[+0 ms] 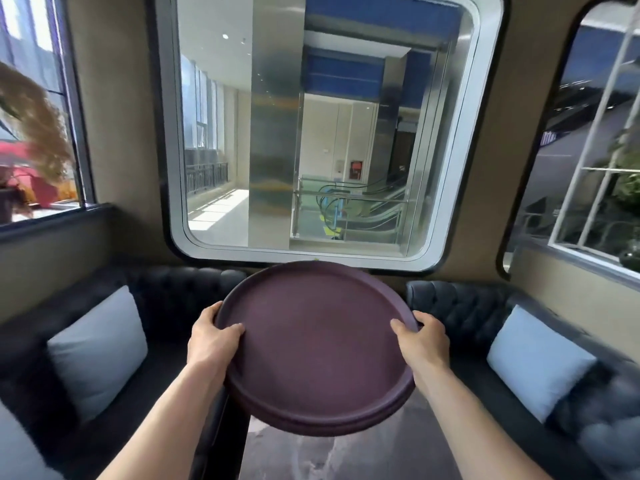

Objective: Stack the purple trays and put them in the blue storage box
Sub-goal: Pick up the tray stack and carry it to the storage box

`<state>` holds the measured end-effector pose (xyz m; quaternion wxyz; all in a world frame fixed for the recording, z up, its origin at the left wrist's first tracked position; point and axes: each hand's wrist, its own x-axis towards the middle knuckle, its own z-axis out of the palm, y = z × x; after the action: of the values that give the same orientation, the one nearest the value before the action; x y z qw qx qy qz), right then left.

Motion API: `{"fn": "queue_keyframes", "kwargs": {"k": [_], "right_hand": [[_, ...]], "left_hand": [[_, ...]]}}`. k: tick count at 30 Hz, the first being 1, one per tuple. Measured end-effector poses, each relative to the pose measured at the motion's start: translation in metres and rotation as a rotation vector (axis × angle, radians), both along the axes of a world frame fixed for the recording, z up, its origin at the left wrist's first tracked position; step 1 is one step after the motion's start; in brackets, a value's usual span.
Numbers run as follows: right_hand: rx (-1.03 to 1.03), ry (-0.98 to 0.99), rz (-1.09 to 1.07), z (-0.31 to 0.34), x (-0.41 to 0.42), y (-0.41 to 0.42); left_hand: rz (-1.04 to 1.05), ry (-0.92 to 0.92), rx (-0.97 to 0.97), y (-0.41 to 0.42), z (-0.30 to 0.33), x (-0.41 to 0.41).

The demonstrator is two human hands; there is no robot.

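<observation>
A stack of round purple trays point(317, 344) is held in the air in front of me, above a dark marbled table point(311, 452). Two rims show at the stack's near edge, one nested under the other. My left hand point(211, 336) grips the left rim, thumb on top. My right hand point(420, 337) grips the right rim the same way. The trays tilt slightly, far edge up. No blue storage box is in view.
Black tufted sofas flank the table, left sofa point(162, 299) and right sofa point(464, 306), each with a light grey cushion, the left cushion point(98, 351) and the right cushion point(538, 358). A large rounded window point(322, 133) fills the wall ahead.
</observation>
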<state>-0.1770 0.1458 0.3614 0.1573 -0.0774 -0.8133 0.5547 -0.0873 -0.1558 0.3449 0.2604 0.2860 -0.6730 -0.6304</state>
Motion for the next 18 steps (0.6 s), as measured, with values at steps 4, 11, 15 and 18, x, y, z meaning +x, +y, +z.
{"fn": "queue_keyframes", "kwargs": {"k": [4, 11, 15, 18], "right_hand": [[0.02, 0.005, -0.016, 0.013, 0.001, -0.002], [-0.018, -0.004, -0.028, 0.019, 0.004, 0.003], [-0.02, -0.007, -0.034, 0.02, 0.003, 0.012], [-0.031, -0.007, -0.049, 0.019, 0.002, 0.026]], "left_hand": [[-0.002, 0.001, 0.002, -0.003, 0.009, 0.003], [0.008, -0.001, 0.011, 0.006, 0.015, 0.001], [-0.007, -0.008, 0.01, 0.017, 0.016, -0.003], [-0.018, -0.011, 0.004, 0.032, 0.016, -0.007]]}}
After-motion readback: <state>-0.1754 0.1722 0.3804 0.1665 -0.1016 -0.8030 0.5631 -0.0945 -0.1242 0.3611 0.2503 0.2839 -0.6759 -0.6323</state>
